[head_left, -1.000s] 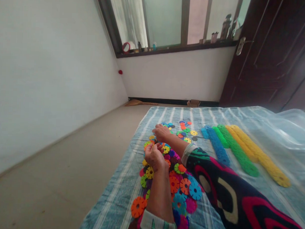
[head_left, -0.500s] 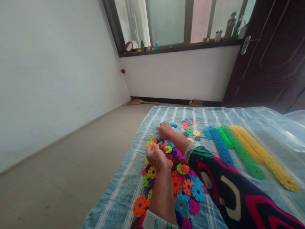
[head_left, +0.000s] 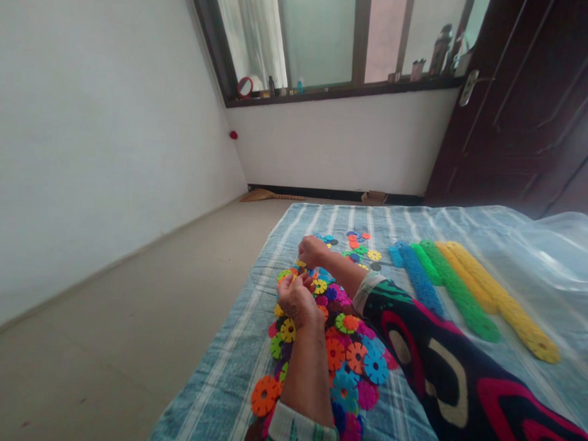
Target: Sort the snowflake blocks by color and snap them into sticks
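Bright notched plastic discs [head_left: 335, 354] lie in a long loose heap on the striped bed cover. My left hand [head_left: 297, 299] is over the heap's far left part, palm turned up and fingers curled together. What those fingers hold is hidden. Just beyond it my right hand [head_left: 313, 252] is closed, its fingertips pointing down. A yellow notched disc [head_left: 301, 263] shows right at the right fingertips. The two hands nearly touch. More loose discs [head_left: 360, 250] are scattered past the right wrist.
Right of my right arm lie rows of stacked discs: blue [head_left: 420, 276], green [head_left: 460, 290] and yellow [head_left: 503, 302]. A clear plastic container [head_left: 563, 249] stands at the far right. The striped cover [head_left: 211, 372] drops off at the left toward the floor.
My right hand has closed its fingers, which were stretched out before, and drawn slightly nearer to my left hand. The view has shifted a little.
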The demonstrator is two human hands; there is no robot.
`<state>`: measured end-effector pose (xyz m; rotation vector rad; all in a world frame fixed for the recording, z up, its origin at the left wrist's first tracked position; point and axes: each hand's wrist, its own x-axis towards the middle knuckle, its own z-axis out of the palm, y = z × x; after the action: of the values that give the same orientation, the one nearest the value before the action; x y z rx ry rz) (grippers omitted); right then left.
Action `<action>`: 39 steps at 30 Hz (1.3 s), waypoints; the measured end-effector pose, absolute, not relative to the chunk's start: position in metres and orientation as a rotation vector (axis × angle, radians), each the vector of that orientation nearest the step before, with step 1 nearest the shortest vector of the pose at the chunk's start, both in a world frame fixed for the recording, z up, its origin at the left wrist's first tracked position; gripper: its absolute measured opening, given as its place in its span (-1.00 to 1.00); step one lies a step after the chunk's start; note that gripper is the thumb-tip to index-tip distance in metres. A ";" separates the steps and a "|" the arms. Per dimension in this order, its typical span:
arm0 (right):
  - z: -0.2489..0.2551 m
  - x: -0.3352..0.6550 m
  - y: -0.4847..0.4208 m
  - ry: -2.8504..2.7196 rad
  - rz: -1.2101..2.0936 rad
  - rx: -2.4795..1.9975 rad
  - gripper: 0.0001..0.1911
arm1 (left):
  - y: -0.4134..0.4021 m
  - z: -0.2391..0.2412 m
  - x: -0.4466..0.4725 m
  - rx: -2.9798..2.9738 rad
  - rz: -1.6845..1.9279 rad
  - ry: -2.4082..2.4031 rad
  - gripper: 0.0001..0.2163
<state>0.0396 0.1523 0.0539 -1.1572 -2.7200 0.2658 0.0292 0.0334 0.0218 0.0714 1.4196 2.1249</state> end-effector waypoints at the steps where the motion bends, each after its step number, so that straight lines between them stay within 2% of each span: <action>1: 0.057 0.047 0.155 -2.699 0.284 -1.179 -0.77 | 0.034 0.021 0.029 0.075 2.124 1.422 -0.70; 5: 0.073 0.094 0.161 -2.616 0.309 -1.171 -0.77 | 0.035 0.022 0.028 0.067 2.127 1.426 -0.69; 11: 0.089 0.210 0.151 -2.553 0.299 -1.101 -0.88 | 0.038 0.027 0.028 0.069 2.142 1.455 -0.72; 16: 0.080 0.326 0.133 -2.509 0.244 -1.057 -0.94 | 0.044 0.030 0.027 0.090 2.182 1.463 -0.76; 21: 0.064 0.410 0.102 -2.520 0.222 -1.115 -0.90 | 0.048 0.032 0.027 0.157 2.192 1.439 -0.78; 27: 0.042 0.445 0.087 -2.544 0.189 -1.201 -0.87 | 0.048 0.035 0.029 0.181 2.201 1.459 -0.80; 39: 0.030 0.441 0.090 -2.587 0.097 -1.074 -0.78 | 0.046 0.031 0.028 0.194 2.194 1.488 -0.75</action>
<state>0.4412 0.0897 0.0299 -1.0737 -2.5866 0.0975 0.0280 0.0462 0.0308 0.1940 1.4876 2.1939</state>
